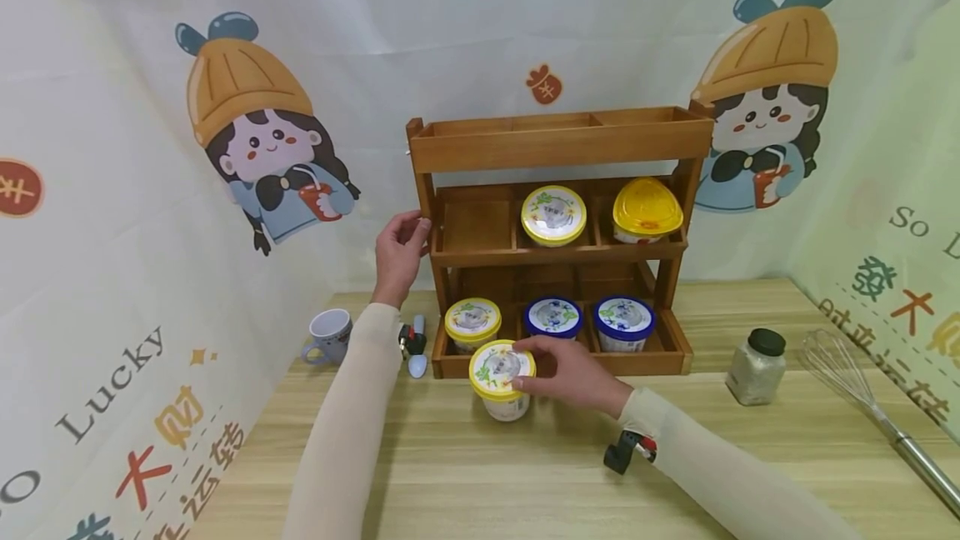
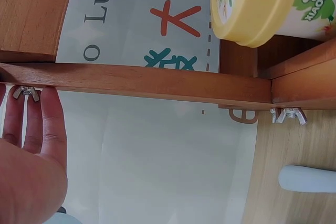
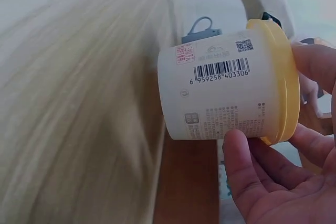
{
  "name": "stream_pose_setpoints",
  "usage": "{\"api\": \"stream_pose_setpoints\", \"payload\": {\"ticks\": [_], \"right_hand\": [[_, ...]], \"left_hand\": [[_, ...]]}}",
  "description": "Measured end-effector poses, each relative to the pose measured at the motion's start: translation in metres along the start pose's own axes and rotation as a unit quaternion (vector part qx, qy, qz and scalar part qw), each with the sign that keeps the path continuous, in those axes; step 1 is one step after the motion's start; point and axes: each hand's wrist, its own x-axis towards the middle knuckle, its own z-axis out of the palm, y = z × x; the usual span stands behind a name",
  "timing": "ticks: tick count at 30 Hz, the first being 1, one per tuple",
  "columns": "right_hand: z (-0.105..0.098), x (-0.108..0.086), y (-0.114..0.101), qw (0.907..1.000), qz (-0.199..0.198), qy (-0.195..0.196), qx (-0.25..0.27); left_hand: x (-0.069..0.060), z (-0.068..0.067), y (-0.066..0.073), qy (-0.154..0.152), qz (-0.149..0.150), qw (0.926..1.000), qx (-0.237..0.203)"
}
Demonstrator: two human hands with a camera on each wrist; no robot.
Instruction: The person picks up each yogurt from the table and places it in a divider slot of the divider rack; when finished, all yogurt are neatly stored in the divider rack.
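Observation:
My right hand (image 1: 566,373) grips a white paper tub with a yellow lid (image 1: 502,380), thumb and fingers around its lid and side. The tub is in front of the rack's lower left; whether its base touches the table I cannot tell. In the right wrist view, the tub (image 3: 215,85) turns its barcode side to the camera. My left hand (image 1: 401,255) is at the left side of the wooden rack (image 1: 562,144). The left wrist view shows its straight fingers (image 2: 52,124) touching the side post beside a wing nut (image 2: 26,93); its thumb is hidden there.
On the lower shelf stand a yellow-lidded tub (image 1: 472,319) and blue-lidded tubs (image 1: 624,319). The middle shelf bears a yellow-lidded tub (image 1: 553,215) and a yellow-topped container (image 1: 647,208). Left are a mug (image 1: 330,332) and spoon (image 1: 417,363); right, a black-capped jar (image 1: 756,369) and whisk (image 1: 862,394).

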Motion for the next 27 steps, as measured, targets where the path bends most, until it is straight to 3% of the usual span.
{"api": "stream_pose_setpoints", "payload": {"ticks": [10,17,27], "right_hand": [[-0.018,0.000,-0.017,0.9985,-0.015,0.006,0.052],[-0.032,0.006,-0.031,0.9983,-0.033,0.018,0.045],[-0.049,0.010,-0.056,0.9960,-0.055,0.041,0.057]], "left_hand": [[-0.002,0.001,-0.001,-0.001,0.001,1.0000,-0.009],[-0.001,0.000,0.002,0.000,-0.003,0.9998,-0.019],[0.000,0.001,0.002,0.005,-0.009,0.9999,0.001]]}}
